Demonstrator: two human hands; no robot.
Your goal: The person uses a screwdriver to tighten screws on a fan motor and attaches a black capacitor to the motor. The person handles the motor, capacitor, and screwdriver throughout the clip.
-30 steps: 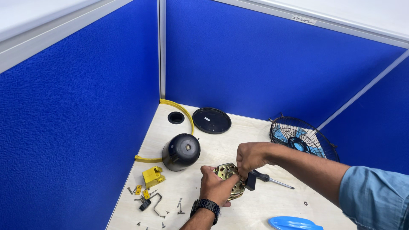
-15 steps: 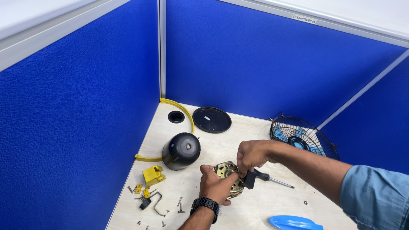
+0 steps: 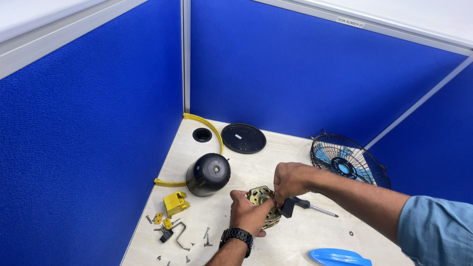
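My left hand, with a black watch on its wrist, grips a brass-coloured fan motor from below, just above the desk. My right hand is closed over the motor's right side, fingers pinching at its top edge. A screwdriver with a black handle lies on the desk just right of the motor, under my right hand. A black dome-shaped motor cover stands to the left of the motor.
A wire fan guard with blue blades leans at the back right. A black round disc, a cable hole and a yellow cable lie at the back. Yellow plastic parts, screws and a blue blade lie in front.
Both hands stay on the motor; the fingers shift only slightly. Nothing else on the desk has moved.
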